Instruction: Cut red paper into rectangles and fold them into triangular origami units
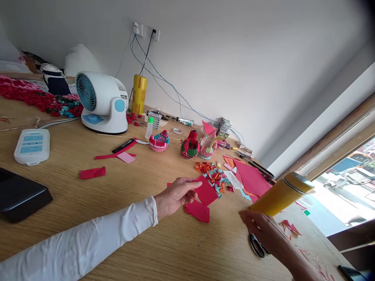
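Many pieces [206, 169] are lying folded mid-frame, sheets [198, 210] unfolded below, left hand [174, 198] pinching a square [207, 192] between fingers, right hand's [258, 223] grip unclear.

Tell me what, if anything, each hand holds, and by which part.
The left hand pinches a red paper square by one edge. Right hand: cannot tell.

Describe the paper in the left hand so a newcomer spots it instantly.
Over the wooden table, find the white-sleeved left hand. It pinches a flat red sheet. Unlike the red pieces just below in the view, this one is held.
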Tool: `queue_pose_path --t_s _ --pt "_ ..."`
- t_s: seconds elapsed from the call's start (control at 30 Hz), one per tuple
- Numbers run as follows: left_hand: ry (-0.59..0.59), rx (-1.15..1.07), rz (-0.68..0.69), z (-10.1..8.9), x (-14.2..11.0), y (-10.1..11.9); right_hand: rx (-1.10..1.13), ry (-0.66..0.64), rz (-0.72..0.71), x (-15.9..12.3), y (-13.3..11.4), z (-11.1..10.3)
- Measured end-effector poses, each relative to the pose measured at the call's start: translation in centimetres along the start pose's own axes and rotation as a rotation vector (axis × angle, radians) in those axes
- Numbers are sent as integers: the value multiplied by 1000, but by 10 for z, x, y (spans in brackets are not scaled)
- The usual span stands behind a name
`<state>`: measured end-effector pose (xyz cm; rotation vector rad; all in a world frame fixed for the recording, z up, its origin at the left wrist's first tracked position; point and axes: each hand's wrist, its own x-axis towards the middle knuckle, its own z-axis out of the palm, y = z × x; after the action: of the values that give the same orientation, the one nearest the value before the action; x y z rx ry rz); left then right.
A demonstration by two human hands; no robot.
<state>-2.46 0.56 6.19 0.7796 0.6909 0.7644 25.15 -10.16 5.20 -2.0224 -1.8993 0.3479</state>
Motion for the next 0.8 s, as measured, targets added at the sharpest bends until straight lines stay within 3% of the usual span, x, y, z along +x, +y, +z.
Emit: queue_pose_path --t_s 0.13,0.23,0.37,0.53,0.67,0.8 --pt "23 21 60 2 -1 -18 705 -62 7 18 -76 25" --pt "-29 192 130 -4 -3 -29 902 -5 -3 28 -96 49" --pt "-38 423 229 -15 -4 -33 940 77 -11 32 -92 61" --pt "-16 456 334 -16 -7 -28 952 78 -45 29 -99 57" --pt "-101 517 302 -11 -11 -18 901 73 -125 32 -103 53" --pt "-174 551 356 -14 -11 -12 862 97 -161 35 -95 48"
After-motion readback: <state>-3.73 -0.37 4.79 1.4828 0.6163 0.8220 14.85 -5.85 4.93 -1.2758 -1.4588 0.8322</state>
